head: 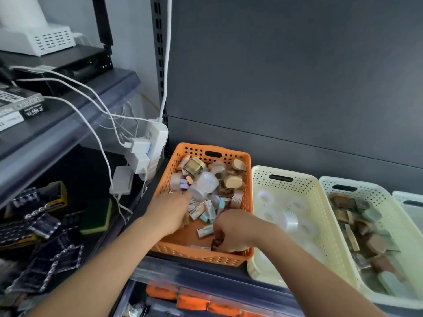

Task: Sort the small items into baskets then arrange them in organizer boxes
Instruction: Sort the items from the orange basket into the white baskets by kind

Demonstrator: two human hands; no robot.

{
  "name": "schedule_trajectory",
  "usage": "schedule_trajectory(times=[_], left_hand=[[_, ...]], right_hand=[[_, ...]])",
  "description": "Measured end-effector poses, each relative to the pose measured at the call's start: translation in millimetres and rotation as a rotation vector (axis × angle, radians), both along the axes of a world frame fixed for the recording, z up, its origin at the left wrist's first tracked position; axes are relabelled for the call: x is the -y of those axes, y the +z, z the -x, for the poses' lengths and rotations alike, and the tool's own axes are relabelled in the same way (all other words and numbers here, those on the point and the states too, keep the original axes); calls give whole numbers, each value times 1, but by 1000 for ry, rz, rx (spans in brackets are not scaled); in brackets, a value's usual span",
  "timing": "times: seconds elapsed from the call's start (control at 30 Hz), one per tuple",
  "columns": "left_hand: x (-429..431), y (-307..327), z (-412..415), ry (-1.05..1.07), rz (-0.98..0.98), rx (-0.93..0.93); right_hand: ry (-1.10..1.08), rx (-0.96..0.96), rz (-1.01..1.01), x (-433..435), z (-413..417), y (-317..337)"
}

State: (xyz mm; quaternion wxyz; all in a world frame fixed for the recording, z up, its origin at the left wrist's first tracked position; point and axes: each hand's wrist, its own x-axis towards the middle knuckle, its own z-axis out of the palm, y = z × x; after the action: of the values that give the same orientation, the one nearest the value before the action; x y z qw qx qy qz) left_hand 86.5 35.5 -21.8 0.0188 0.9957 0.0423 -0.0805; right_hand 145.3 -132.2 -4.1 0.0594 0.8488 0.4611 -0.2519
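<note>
I have both hands down inside the orange basket (207, 256), which holds the unsorted mix, so this looks like the sorting stage, with picks made from the pile.

The right hand (234, 232) sits low against the basket's near wall, knuckles up and fingers curled tight under the palm. It pinches a small dark item (216, 242) between thumb and fingertips, a narrow grip suited to something that small. Just beyond its knuckles lie the little white-and-teal boxes (205, 232), one of them loose on the basket floor.

The left hand (170, 211) reaches in over the side wall, palm down, its fingers pushed into the heap. They are blurred and hidden among the items, so I cannot tell whether they hold anything or how wide they stand. Right ahead of them is a clear plastic jar (206, 183), with a gold-lidded jar (194, 165) further on.

Out past the right wrist stands the cream basket (256, 175) with clear tape rolls (291, 221), and beyond it a pale basket (325, 181) of brown and teal pieces (375, 245). Each seems to be kept to one kind, so I judge the pinched item belongs in one of them.
</note>
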Motion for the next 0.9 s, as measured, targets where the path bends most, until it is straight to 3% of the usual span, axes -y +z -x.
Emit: schedule_trajectory(times=[0.2, 0.33, 0.57, 0.7, 0.9], left_hand=[[12, 31, -1, 110, 290, 99], [32, 53, -2, 190, 469, 258], [129, 66, -20, 125, 737, 354], [203, 55, -43, 5, 777, 333], [304, 38, -66, -189, 695, 252]], right_hand=[[-42, -38, -161, 8, 1, 7], [-202, -126, -466, 34, -4, 35], [-605, 125, -878, 147, -28, 35], [-718, 284, -823, 223, -32, 24], [-845, 373, -589, 308, -38, 11]])
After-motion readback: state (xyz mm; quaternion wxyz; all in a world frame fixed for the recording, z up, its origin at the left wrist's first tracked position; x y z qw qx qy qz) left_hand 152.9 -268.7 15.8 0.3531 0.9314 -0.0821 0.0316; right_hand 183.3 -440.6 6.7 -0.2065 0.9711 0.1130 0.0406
